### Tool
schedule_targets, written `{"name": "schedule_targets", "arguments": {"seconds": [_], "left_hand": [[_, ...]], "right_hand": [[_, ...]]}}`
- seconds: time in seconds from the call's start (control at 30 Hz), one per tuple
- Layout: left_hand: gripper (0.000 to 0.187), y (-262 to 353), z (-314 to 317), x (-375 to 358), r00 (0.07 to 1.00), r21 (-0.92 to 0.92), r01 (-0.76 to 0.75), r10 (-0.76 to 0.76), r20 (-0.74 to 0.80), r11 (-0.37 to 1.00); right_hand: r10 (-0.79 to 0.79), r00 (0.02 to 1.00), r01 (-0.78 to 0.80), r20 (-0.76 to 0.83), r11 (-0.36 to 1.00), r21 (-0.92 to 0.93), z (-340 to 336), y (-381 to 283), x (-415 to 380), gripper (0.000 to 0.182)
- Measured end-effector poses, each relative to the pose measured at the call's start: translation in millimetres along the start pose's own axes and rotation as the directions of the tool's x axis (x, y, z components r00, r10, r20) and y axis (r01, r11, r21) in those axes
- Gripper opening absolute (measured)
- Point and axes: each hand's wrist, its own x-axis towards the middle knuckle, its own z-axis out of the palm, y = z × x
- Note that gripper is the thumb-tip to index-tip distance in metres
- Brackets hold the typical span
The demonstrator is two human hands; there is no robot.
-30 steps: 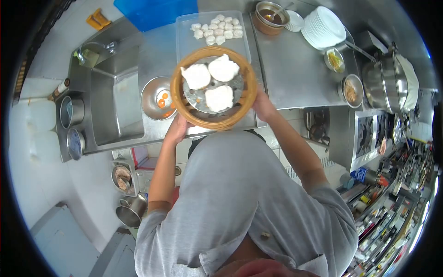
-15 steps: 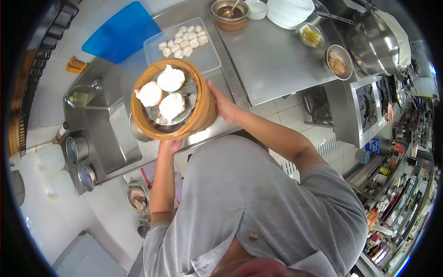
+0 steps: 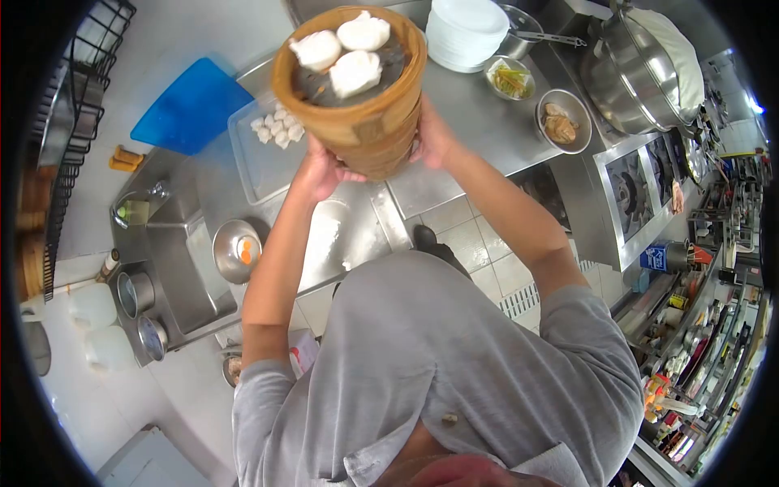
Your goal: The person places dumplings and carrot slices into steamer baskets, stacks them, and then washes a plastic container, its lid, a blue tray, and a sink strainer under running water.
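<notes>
A tall stack of bamboo steamers (image 3: pixel 369 134) is held up between my two hands, above the steel counter. Three white buns (image 3: pixel 355 75) with pleated tops sit on the dark metal base inside the top steamer. My left hand (image 3: pixel 324 170) is wrapped round the lower left of the stack. On the opposite side, my right hand (image 3: pixel 436 136) grips it low down; some of its fingers are hidden behind the bamboo. Behind the stack, to the left, a clear plastic tray (image 3: pixel 247 174) holds several small white dumplings (image 3: pixel 278 126), partly covered from view.
A steel bowl with orange yolks (image 3: pixel 236 251) stands between the sink (image 3: pixel 199 284) and my left forearm. Stacked white plates (image 3: pixel 466 36), a bowl of green strips (image 3: pixel 510 79) and a bowl of meat (image 3: pixel 563 122) line the counter's back right. A stove (image 3: pixel 629 191) is at the right.
Both hands have lifted the steamer stack forward and to the right. My left hand now shows at its lower left side, and the bowl of yolks has come into view.
</notes>
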Motion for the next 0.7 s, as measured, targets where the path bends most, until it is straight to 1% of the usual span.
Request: {"name": "schedule_targets", "arguments": {"seconds": [0.07, 0.13, 0.27, 0.37, 0.47, 0.57, 0.63, 0.67, 0.7], "left_hand": [[0.125, 14, 21, 32, 0.999, -0.002, 0.01, -0.01, 0.032, 1.0], [0.134, 28, 44, 58, 0.999, 0.016, 0.011, -0.012, 0.051, 1.0], [0.134, 45, 66, 114, 0.998, -0.01, 0.038, -0.038, 0.057, 0.999], [0.135, 53, 75, 143, 0.998, -0.024, 0.053, -0.051, 0.044, 0.998], [0.134, 61, 80, 163, 0.993, -0.029, 0.113, -0.113, 0.024, 0.993], [0.137, 70, 89, 171, 0.995, 0.038, 0.098, -0.097, -0.016, 0.995], [0.138, 70, 88, 183, 0.996, 0.051, 0.091, -0.092, 0.009, 0.995], [0.138, 67, 84, 183, 0.997, 0.048, 0.081, -0.081, -0.002, 0.996], [0.138, 72, 93, 176, 0.998, 0.07, 0.056, -0.055, -0.013, 0.996]], "right_hand": [[-0.011, 0.999, 0.011, -0.037, 1.0, -0.01, -23, -20, 7, 0.101], [-0.018, 0.998, 0.02, -0.065, 0.999, 0.03, -48, -33, 20, 0.102], [-0.056, 0.996, 0.059, -0.063, 0.997, 0.047, -90, -55, 48, 0.104], [0.003, 0.997, 0.001, -0.079, 0.998, 0.061, -110, -70, 62, 0.108], [-0.009, 0.996, 0.013, -0.09, 0.999, 0.038, -130, -72, 82, 0.113], [-0.06, 0.996, 0.067, -0.062, 0.992, 0.103, -143, -72, 103, 0.114], [-0.044, 0.995, 0.058, -0.091, 0.986, 0.155, -148, -70, 112, 0.112], [0.029, 0.978, 0.004, -0.205, 0.987, 0.158, -147, -72, 112, 0.106], [-0.035, 0.985, 0.056, -0.171, 0.991, 0.12, -157, -63, 124, 0.099]]}}
